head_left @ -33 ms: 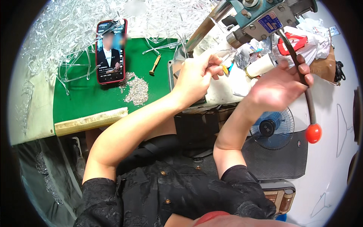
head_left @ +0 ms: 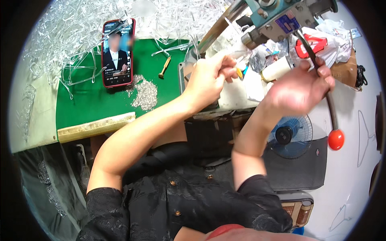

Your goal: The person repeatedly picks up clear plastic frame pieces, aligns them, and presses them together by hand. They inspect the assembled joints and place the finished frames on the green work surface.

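In the head view, the right hand is blurred, its fingers curled around the lever of a teal bench press, above the red ball knob; gripping partway up probably keeps the arm bent and close. The left hand is just below and left of the press head, thumb and fingertips drawn close together, seemingly to steady something small there; I cannot tell whether they pinch anything.

Left of it, a heap of tiny silvery metal pieces and a brass-coloured screwdriver lie on the green mat, likely for easy reach. A gold textured strip runs along the near edge, perhaps as a stop. The red-cased smartphone faces the wearer, presumably for watching, beside piled clear spectacle frames
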`<state>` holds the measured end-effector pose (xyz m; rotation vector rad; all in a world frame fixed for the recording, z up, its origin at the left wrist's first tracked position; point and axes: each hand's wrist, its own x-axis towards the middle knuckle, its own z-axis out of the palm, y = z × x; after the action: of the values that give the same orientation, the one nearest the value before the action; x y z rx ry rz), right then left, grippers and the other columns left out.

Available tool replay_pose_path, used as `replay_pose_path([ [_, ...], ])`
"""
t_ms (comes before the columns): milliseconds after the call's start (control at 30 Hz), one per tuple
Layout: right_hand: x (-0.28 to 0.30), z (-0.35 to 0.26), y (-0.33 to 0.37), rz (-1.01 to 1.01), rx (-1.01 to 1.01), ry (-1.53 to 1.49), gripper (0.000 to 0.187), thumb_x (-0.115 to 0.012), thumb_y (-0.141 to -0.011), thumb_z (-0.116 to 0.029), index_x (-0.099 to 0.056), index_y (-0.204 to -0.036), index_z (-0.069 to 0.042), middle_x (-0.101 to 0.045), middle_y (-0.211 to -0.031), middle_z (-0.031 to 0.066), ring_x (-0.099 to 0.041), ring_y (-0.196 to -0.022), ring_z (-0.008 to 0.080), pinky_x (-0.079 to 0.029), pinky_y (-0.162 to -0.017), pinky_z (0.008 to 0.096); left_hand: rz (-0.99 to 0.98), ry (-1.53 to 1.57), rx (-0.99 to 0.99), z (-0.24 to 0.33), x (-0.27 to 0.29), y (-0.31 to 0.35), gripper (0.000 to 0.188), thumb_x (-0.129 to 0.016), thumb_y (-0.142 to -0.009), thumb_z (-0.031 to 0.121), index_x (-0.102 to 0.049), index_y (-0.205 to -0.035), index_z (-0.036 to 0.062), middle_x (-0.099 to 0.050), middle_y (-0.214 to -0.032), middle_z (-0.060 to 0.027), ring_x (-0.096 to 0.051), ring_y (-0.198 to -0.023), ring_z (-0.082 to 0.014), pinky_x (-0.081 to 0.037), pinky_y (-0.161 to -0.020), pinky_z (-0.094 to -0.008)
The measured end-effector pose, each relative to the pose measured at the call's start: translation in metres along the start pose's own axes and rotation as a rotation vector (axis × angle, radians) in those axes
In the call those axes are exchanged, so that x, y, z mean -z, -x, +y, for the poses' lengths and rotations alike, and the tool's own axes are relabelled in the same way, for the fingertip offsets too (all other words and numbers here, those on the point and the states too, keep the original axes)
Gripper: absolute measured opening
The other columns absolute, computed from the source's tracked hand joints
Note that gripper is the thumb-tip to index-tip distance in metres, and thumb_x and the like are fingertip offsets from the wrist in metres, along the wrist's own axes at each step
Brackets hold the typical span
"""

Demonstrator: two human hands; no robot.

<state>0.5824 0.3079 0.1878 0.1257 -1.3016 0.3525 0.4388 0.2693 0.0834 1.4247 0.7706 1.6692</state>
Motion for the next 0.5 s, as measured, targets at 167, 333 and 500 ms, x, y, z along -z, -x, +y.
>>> replay_pose_path([
  [167, -0.026, -0.012, -0.062, -0.041, -0.254, 0.087, 0.022, -0.055, -0.086, -0.006, -0.058, -0.107, 0.002, -0.064, -0.099, 0.0146, -0.061, -0.092, 0.0200, -0.047, -0.072, 0.0305, -0.035, -0.242, -0.019, 0.017, 0.021, -0.004, 0.008, -0.054, -0.091, -0.001, -0.055, -0.099, -0.0034, -0.067, -0.077, -0.0092, -0.063, -0.069, -0.0121, -0.050, -0.065, -0.0257],
  [333, -0.014, -0.008, -0.007, 0.016, -0.205, 0.363, 0.031, -0.051, -0.087, -0.002, -0.053, -0.116, 0.010, -0.061, -0.107, 0.0161, -0.060, -0.099, 0.0243, -0.047, -0.088, 0.0358, -0.239, -0.306, 0.036, 0.063, 0.065, 0.034, 0.037, -0.054, -0.087, -0.003, -0.043, -0.122, 0.0007, -0.061, -0.095, -0.0105, -0.060, -0.085, -0.0139, -0.050, -0.075, -0.0271],
  [500, -0.061, -0.043, 0.159, -0.813, -0.900, 0.399, 0.010, -0.065, -0.080, 0.002, -0.067, -0.089, -0.001, -0.060, -0.077, 0.0073, -0.058, -0.066, 0.0161, -0.046, -0.060, 0.0264, -0.311, -0.507, 0.079, 0.129, 0.149, 0.124, 0.069, -0.035, -0.082, -0.018, -0.016, -0.145, 0.0032, -0.052, -0.111, -0.0176, -0.057, -0.095, -0.0209, -0.049, -0.083, -0.0347],
])
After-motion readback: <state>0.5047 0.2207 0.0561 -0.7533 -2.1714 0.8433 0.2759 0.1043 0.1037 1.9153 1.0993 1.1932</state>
